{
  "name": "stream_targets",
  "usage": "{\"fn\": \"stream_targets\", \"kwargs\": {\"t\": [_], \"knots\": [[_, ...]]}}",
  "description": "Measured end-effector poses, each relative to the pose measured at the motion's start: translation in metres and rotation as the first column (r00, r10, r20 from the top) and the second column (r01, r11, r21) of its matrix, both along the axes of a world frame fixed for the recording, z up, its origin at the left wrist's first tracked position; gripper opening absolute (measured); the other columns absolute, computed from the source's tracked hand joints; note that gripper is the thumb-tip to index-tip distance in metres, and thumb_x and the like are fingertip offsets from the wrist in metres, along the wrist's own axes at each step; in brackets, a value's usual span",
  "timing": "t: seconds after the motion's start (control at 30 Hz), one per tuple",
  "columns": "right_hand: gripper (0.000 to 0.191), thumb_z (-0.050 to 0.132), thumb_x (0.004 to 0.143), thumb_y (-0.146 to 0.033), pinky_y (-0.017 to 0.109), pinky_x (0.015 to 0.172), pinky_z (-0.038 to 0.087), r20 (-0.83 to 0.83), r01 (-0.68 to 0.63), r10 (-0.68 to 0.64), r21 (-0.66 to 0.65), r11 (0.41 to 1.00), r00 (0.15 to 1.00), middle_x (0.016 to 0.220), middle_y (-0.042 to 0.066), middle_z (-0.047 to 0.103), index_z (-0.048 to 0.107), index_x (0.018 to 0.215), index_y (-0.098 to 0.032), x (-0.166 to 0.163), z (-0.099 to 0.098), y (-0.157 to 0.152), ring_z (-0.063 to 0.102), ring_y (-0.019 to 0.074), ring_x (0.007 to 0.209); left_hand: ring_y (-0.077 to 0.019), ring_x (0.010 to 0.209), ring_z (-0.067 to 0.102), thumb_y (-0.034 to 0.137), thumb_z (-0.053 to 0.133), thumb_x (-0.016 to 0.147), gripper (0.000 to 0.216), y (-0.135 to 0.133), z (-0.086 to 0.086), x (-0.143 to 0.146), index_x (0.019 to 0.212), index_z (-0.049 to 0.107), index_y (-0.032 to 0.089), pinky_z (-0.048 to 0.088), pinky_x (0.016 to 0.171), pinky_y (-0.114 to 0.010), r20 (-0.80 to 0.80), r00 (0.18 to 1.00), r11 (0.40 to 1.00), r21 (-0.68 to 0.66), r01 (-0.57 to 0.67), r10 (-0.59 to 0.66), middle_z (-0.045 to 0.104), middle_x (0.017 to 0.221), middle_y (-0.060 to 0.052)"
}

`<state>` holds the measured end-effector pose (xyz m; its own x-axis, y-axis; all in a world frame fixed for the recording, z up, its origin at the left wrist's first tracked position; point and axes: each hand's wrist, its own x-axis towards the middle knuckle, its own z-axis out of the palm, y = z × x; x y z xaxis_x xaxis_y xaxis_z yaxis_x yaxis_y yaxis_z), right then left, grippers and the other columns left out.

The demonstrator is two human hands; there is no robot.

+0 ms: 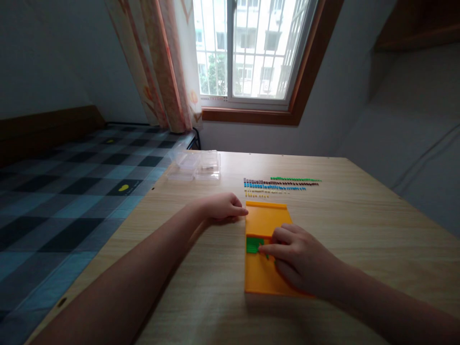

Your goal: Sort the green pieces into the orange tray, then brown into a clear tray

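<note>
An orange rectangular tray (264, 278) lies on the table, with a raised crossbar dividing it into a far and a near section. Beside its far left edge rests my left hand (224, 206), mostly curled, one fingertip at the rim and nothing visible in it. Over the near section is my right hand (296, 251), its index finger stretched out onto a block of thin green pieces (252, 245) and its other fingers partly bent. A few small green bits show beneath that hand. Its palm and the tray's right side are hidden.
Beyond the tray, rows of tiny green (287, 178), dark brown (294, 184), blue (273, 187) and yellow pieces (255, 195) line the table (194, 273). Clear plastic boxes (201, 165) stand at the far left. A bed (89, 177) adjoins the table's left edge.
</note>
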<state>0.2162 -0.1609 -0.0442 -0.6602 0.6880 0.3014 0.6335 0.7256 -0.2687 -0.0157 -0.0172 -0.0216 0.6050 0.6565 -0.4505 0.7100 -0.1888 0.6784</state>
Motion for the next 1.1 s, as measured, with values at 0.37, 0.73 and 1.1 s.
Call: {"fn": "stream_targets", "kwargs": {"t": [0.37,0.73,1.1], "knots": [[0.035,0.051,0.086,-0.010,0.035,0.073,0.041,-0.004,0.006,-0.006,-0.009,1.000,1.000,0.087,0.006,0.060,0.074,0.109,-0.025,-0.0006,-0.0016,-0.0010,0.049,0.0199,0.079,-0.0086,0.038,0.036,0.066,0.064,0.075,0.052,-0.0012,0.0015,0.0008,0.056,0.052,0.019,0.024,0.041,-0.026,0.002,1.000,1.000,-0.005,-0.012,0.012,0.049,0.048,0.002],[0.031,0.049,0.087,-0.011,0.035,0.072,0.038,-0.028,0.033,-0.033,0.013,0.999,0.999,0.083,0.006,0.059,0.074,0.101,-0.022,0.0057,0.0064,0.0008,0.049,0.0197,0.077,-0.0087,0.038,0.038,0.066,0.065,0.074,0.052,0.0014,-0.0023,-0.0020,0.057,0.051,0.019,0.025,0.041,-0.026,0.004,1.000,1.000,-0.017,-0.015,0.015,0.049,0.048,0.002],[0.041,0.052,0.081,-0.009,0.036,0.074,0.041,0.019,-0.010,0.010,0.006,1.000,1.000,0.088,0.006,0.059,0.073,0.112,-0.027,0.0027,0.0019,0.0010,0.048,0.0199,0.079,-0.0081,0.037,0.036,0.067,0.065,0.074,0.053,0.0005,-0.0006,-0.0002,0.056,0.051,0.019,0.023,0.039,-0.026,0.011,1.000,1.000,-0.021,-0.012,0.012,0.048,0.048,0.003]]}}
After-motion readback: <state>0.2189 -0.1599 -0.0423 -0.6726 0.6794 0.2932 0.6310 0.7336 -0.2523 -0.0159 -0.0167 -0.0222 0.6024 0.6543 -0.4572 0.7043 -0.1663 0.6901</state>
